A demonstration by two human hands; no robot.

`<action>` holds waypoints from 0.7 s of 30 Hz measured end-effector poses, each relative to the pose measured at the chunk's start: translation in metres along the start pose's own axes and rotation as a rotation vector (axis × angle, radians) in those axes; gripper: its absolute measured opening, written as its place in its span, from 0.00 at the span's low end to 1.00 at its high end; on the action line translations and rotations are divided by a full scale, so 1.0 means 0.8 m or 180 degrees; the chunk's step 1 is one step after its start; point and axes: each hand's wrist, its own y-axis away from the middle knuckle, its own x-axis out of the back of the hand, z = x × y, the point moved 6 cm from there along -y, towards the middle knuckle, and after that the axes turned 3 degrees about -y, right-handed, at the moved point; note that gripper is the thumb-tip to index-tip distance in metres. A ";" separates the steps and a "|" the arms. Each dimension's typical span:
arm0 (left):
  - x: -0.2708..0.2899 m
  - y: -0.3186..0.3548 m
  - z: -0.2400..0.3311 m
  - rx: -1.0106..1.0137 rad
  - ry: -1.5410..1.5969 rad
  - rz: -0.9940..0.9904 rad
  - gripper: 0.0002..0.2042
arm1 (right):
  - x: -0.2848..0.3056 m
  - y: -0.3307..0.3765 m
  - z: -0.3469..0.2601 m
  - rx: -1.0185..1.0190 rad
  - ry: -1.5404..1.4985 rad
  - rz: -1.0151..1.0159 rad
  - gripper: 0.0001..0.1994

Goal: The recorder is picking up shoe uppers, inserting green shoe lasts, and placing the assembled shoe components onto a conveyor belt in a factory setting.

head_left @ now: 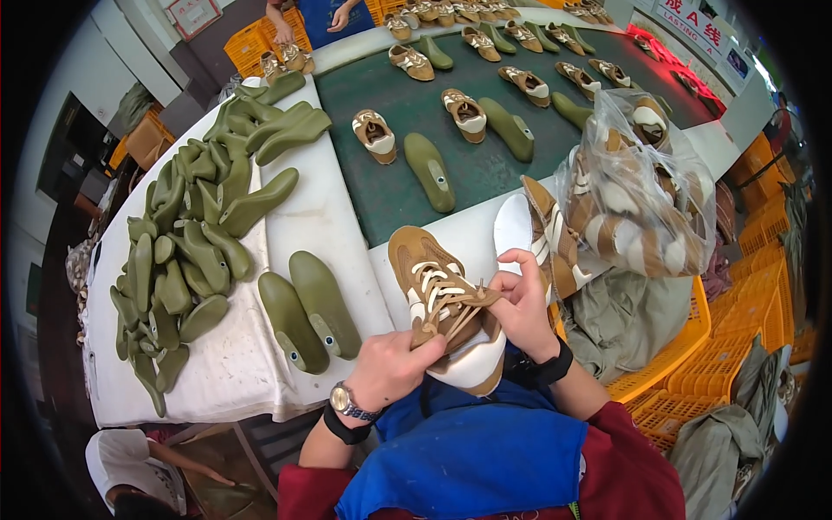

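A brown and white sneaker [414,247] rests at the table's near edge, its toe pointing away from me and its heel against my blue apron. My left hand [390,368] is closed on the left side of its opening. With thumb and finger, my right hand [524,308] pinches the shoelace [468,302] at the right side; the lace ends stretch across the opening. Two green shoe lasts [322,299] lie side by side left of the sneaker. Beyond my right hand are a white insole [513,227] and another brown and white shoe upper [548,230].
A heap of green lasts [195,251] covers the table's left side. Sneakers and lasts stand on the green conveyor belt [347,191] ahead. At right, a clear plastic bag [641,191] holds shoe uppers near yellow crates [667,373]. Other people work at the far end and lower left.
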 end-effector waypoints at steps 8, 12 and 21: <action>-0.004 0.004 -0.024 0.0611 0.0268 0.0453 0.23 | -0.013 -0.010 0.006 0.0282 0.0495 -0.0368 0.24; -0.014 0.014 -0.045 0.1379 0.0712 0.0591 0.31 | -0.029 -0.011 0.005 0.0702 0.1470 -0.0522 0.24; 0.007 0.090 -0.111 0.1980 -0.0883 0.0615 0.33 | -0.008 -0.017 0.089 0.0390 0.3307 -0.0875 0.28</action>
